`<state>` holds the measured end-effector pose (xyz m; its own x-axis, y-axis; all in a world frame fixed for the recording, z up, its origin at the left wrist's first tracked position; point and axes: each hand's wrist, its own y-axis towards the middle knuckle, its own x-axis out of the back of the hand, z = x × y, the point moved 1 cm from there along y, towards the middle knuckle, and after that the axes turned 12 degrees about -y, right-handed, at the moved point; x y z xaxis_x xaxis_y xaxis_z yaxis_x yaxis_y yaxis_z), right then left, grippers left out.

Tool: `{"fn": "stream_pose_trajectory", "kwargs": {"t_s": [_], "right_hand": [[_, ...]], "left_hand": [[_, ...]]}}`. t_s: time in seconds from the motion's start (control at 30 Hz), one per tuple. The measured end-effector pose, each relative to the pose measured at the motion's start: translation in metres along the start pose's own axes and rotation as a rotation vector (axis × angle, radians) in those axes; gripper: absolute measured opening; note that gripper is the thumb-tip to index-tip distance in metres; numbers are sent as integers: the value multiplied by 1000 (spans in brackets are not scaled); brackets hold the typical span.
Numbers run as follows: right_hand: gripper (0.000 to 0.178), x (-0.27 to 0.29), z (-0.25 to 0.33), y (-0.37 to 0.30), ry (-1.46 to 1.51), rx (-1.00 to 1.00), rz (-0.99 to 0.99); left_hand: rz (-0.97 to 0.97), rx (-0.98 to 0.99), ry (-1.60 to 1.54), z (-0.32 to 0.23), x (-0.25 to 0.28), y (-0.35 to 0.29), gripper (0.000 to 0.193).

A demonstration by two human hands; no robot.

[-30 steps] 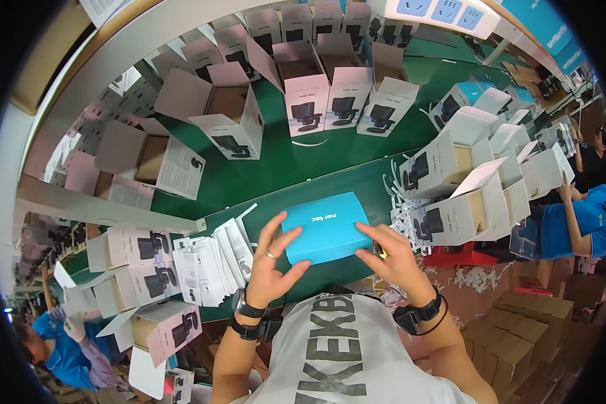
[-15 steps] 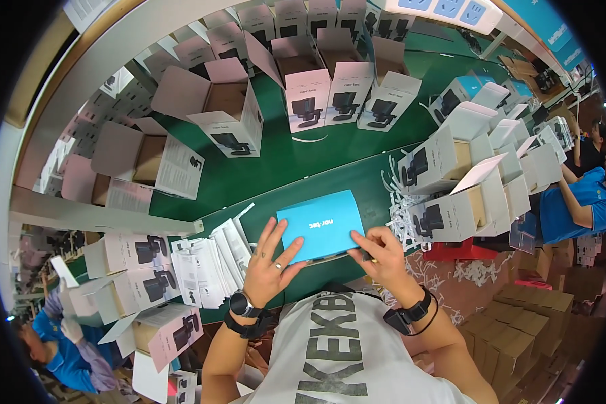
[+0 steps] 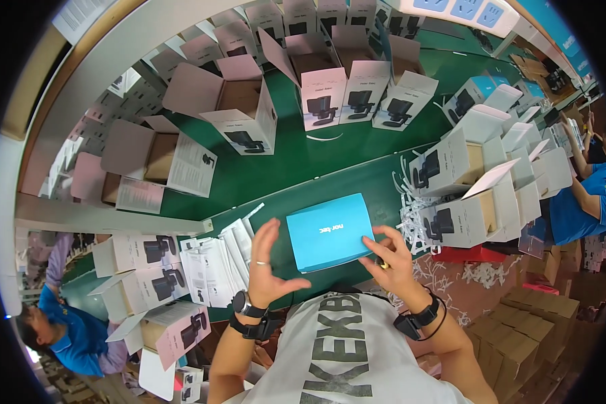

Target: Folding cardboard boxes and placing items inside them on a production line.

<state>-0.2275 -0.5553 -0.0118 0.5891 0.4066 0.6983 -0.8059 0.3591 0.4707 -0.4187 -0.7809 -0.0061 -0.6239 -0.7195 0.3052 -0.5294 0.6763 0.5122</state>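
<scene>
A flat bright-blue box (image 3: 330,236) with white lettering lies on the green bench in front of me. My left hand (image 3: 268,266) is open beside its left edge, thumb stretched to the right and fingers raised, apart from the box. With fingers and thumb my right hand (image 3: 392,259) pinches the box at its lower right edge. Something small and yellow shows at the right fingers; I cannot tell whether it is a ring. Left of my left hand lies a fanned stack of white printed leaflets (image 3: 212,273).
Open white cartons (image 3: 246,128) with a black device pictured on them line the back. More open cartons stand at right (image 3: 451,219) and left (image 3: 138,256). White paper shreds (image 3: 411,209) lie right of the box. Brown cartons (image 3: 518,330) stack lower right. Blue-shirted people work on both sides.
My left hand has let go of the blue box and moved off to its left, opening. The right hand keeps hold of its edge. The whole view has shifted slightly.
</scene>
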Motion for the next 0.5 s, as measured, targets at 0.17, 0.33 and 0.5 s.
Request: {"fn": "stream_pose_trajectory", "kwargs": {"t_s": [0.17,0.33,0.5], "right_hand": [[47,11,10,9,331,-255,110],[46,29,26,32,411,-327,193],[47,23,19,28,165,-108,174]], "left_hand": [[158,-50,137,7,-3,-16,71],[403,168,296,-8,-44,3,59],[411,132,454,-16,-57,0,61]]}}
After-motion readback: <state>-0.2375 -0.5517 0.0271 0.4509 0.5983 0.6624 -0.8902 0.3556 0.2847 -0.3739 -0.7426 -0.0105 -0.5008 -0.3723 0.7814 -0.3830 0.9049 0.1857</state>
